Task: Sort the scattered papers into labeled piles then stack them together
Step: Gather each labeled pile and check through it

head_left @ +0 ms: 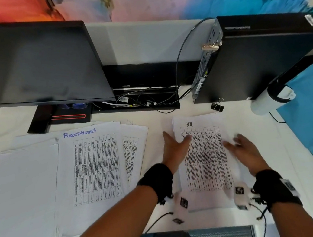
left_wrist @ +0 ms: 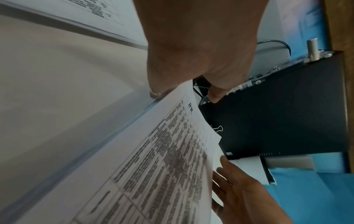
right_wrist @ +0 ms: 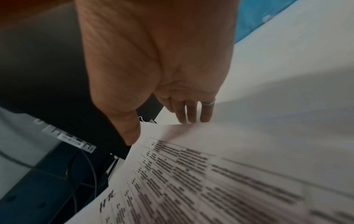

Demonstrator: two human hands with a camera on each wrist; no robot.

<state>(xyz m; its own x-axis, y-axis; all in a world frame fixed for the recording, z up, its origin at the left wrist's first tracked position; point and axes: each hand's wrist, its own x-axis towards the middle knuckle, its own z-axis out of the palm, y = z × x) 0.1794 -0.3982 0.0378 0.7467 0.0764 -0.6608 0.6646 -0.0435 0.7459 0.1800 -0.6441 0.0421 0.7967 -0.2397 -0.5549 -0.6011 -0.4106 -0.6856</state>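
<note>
on the white desk [head_left: 256, 135], in front of the person, two labelled piles of printed sheets were visible. the first, headed "receptionist" [head_left: 94, 165], lay left of centre, its long axis running from the near desk edge toward the monitor [head_left: 32, 64], heading at the far end. at least two more table-printed sheets fanned out from under its right side. a further stack of blank-faced sheets [head_left: 23, 193] lay to its left; the sheet count in that stack could not be determined.

the second pile, headed "hr" [head_left: 205, 157], lay right of centre, well apart from the first. its long axis also ran near to far, heading at the far end, pointing toward the black computer case [head_left: 252, 57].

two hands bracketed the hr pile. the left hand [head_left: 175, 151] lay at its left edge with fingers extended and thumb spread over the printed table; no fingers curled round the paper. the right hand [head_left: 242, 151] lay at its right edge, fingers straight and slightly spread, blurred in the head view. in the right wrist view the fingertips [right_wrist: 193, 116] stood at the sheet's far corner; whether they pressed the paper could not be determined. one ring [right_wrist: 208, 103] was visible on that hand.

one black binder clip [head_left: 217, 106] sat just beyond the hr pile, beside the case.
</note>
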